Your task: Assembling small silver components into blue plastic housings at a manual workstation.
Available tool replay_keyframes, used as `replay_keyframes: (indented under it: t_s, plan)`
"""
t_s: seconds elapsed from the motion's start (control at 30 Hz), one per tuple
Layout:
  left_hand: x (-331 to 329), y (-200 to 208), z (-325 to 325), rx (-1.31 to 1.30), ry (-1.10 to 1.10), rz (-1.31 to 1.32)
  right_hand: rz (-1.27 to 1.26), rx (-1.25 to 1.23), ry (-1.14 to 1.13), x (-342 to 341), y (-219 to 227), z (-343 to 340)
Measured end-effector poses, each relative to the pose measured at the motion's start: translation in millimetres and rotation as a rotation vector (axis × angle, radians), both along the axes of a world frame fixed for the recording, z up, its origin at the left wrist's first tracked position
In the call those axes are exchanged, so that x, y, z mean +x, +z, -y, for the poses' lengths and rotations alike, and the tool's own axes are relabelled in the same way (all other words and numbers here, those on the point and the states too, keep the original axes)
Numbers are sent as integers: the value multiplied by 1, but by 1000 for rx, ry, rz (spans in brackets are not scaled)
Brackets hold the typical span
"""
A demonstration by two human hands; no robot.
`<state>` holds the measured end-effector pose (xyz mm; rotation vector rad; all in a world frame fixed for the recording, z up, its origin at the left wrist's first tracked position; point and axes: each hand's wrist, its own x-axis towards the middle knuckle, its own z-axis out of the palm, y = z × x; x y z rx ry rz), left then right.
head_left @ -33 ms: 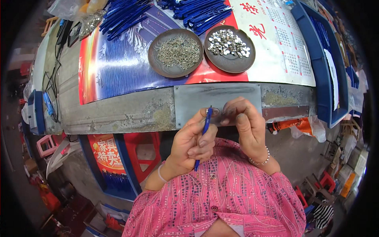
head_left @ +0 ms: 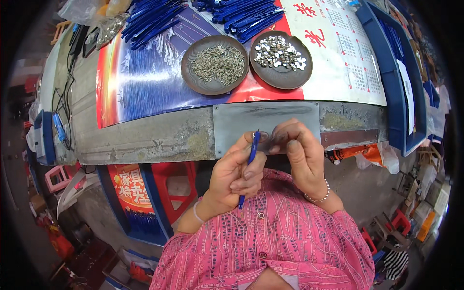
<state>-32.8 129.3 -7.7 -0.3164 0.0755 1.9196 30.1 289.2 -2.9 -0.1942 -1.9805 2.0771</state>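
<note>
Gripping slim blue tool (head_left: 253,151) in left hand (head_left: 231,171), tip up, near bench (head_left: 164,140) edge. Curling right hand (head_left: 307,159) close beside tip; cannot tell if pinching anything. Beyond, on bench: dish (head_left: 203,85) of metal pins (head_left: 219,64), dish (head_left: 286,81) of silvery discs (head_left: 280,52).

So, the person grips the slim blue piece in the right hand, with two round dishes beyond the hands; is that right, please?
Not quite: the head view shows the slim blue piece in the left hand, not the right hand; two round dishes do sit beyond.
</note>
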Motion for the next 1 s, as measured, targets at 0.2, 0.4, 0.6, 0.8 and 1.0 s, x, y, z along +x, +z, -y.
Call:
replay_keyframes:
  t_s: [0.2, 0.4, 0.6, 0.8, 1.0]
  plan:
    - [10, 2, -5, -224, 120, -326, -34, 291, 47, -7, 3, 8]
    - [26, -2, -11, -680, 447, -1020, -263, 504, -89, -23, -10, 17]
    - [35, -13, -10, -694, 535, -1141, -337, 789, -189, -15, -11, 26]
    - [38, -20, -5, -736, 633, -1323, -123, 260, -19, -8, -2, 24]
    - [39, -19, -5, -787, 601, -1320, -286, 672, -176, -14, -6, 31]
